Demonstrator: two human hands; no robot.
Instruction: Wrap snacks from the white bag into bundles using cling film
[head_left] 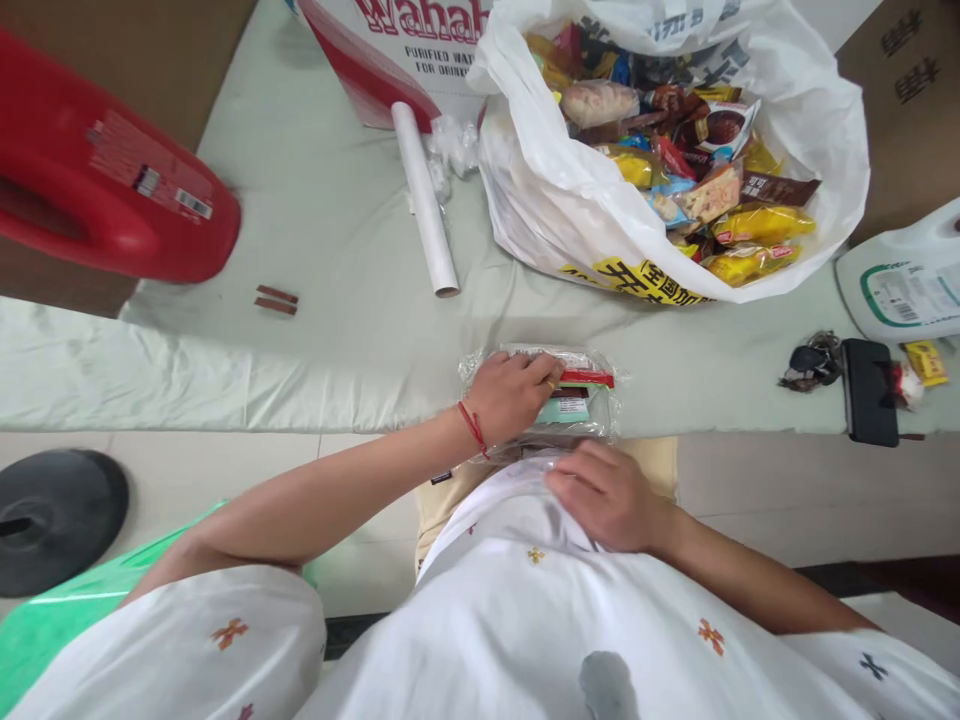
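A clear plastic bag (596,415) lies at the table's front edge, with a red strip, a dark brown stick and a pale green printed piece showing in it. My left hand (514,392), a red string on its wrist, lies over the bag's left part, its fingers bent together and gripping it near the red strip. Closer to my body, my right hand (604,495) is curled just off the table edge, in front of my white shirt (480,600). Whatever its fingertips pinch, if anything, is hidden.
Behind the bag stand a white carrier bag (517,200) full of wrapped snacks and a white roll (425,200). Two brown sticks (276,299) lie near a red jug (112,170). At right are keys (811,360), a phone (870,392) and a white jug (907,275).
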